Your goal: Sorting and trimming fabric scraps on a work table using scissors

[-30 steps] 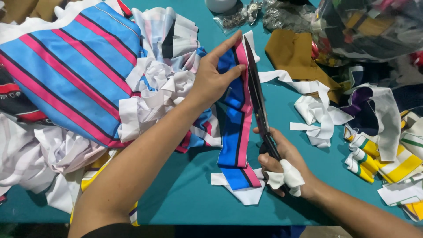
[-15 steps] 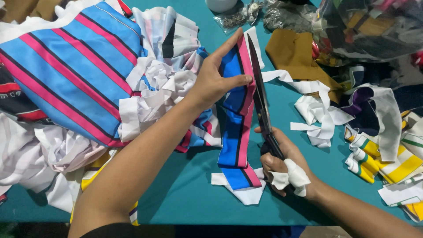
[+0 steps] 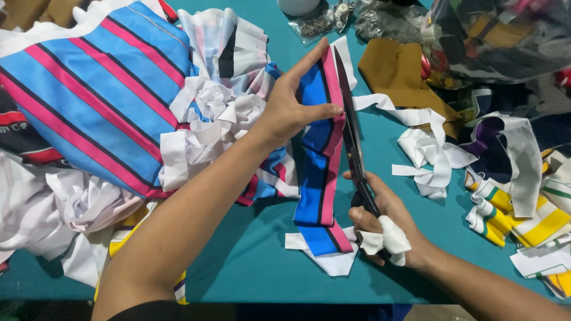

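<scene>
Your left hand [image 3: 288,110] pinches the blue-and-pink fabric strip [image 3: 321,148] upright over the teal table [image 3: 250,255]; your right hand [image 3: 389,229] grips the scissors [image 3: 351,128] — blades beside your thumb, so a slip could nick it.

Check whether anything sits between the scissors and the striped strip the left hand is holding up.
Nothing visible does. The scissors in the right hand lie right along the pink edge of the blue and pink striped strip, which the left hand pinches. The white scraps lie off to the right on the table.
</scene>
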